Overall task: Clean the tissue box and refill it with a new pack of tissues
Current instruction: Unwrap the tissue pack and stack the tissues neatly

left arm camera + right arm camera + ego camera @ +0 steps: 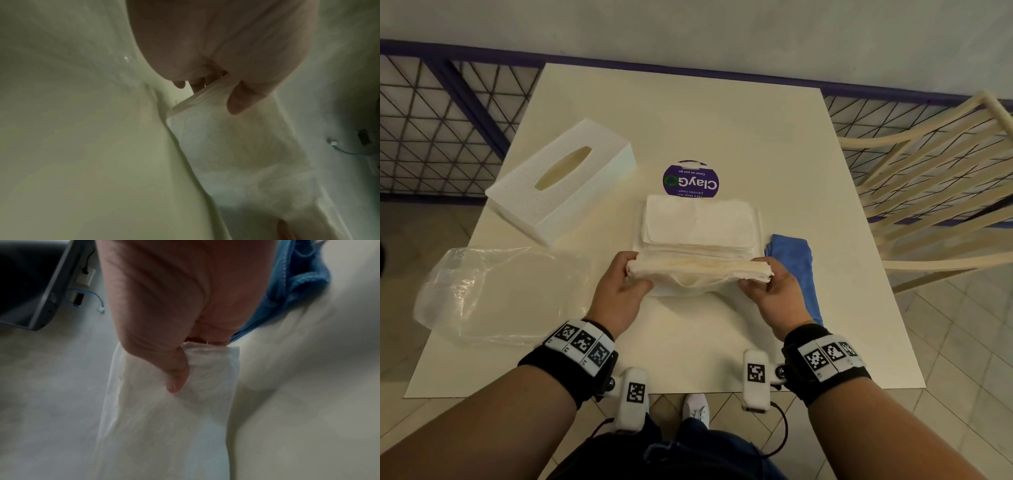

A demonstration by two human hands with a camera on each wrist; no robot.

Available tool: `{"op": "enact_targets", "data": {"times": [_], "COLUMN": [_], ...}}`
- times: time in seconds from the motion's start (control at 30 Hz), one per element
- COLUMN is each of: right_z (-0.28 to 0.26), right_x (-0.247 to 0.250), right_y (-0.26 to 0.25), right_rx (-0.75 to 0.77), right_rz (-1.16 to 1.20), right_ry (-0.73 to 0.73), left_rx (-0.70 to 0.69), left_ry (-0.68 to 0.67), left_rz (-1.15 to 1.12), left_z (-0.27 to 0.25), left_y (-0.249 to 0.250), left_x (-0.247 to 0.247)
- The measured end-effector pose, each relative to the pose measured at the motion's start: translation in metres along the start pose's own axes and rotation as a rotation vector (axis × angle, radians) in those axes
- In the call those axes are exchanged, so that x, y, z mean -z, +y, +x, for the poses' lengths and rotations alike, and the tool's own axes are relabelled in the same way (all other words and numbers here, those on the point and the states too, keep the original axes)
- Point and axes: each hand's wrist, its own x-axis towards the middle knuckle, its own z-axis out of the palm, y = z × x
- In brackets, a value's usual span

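I hold a thick wad of white tissues [698, 270] just above the table, one end in each hand. My left hand [635, 277] pinches its left end between thumb and fingers [236, 100]. My right hand [755, 277] pinches its right end, thumb [176, 379] pressed on the tissue stack [164, 426]. Behind the held wad, more white tissues [697, 222] lie stacked on the table. The white textured tissue box cover [561, 178] with its oval slot stands at the back left, apart from both hands.
A crumpled clear plastic wrapper [496, 294] lies at the table's left edge. A folded blue cloth [796, 267] lies right of the tissues. A round purple sticker [691, 180] marks the cream table [722, 130]. A cream chair [945, 192] stands to the right.
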Motion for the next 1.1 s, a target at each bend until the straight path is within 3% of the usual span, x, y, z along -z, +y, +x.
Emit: {"op": "enact_targets", "data": {"times": [0.17, 0.4, 0.53, 0.7, 0.9, 1.1], "right_z": [-0.005, -0.005, -0.006, -0.006, 0.003, 0.055], "right_x": [-0.002, -0.006, -0.004, -0.008, -0.003, 0.003], "right_y": [0.006, 0.004, 0.008, 0.009, -0.004, -0.050], "right_rx": [-0.029, -0.020, -0.025, -0.018, -0.084, -0.047], "right_rz": [-0.066, -0.056, -0.099, -0.101, -0.179, -0.198], "right_ry": [-0.018, -0.010, 0.017, -0.012, 0.043, 0.120], "left_rx": [-0.126, -0.228, -0.179, -0.108, -0.038, -0.025], "left_ry": [-0.097, 0.087, 0.220, 0.016, 0.053, 0.073], "left_rz": [0.014, 0.104, 0.109, 0.117, 0.348, 0.377], "left_z": [-0.009, -0.018, -0.015, -0.012, 0.002, 0.056], "left_y": [-0.012, -0.015, -0.007, -0.015, 0.017, 0.070], "left_x": [-0.011, -0.028, -0.025, -0.018, -0.012, -0.002]}}
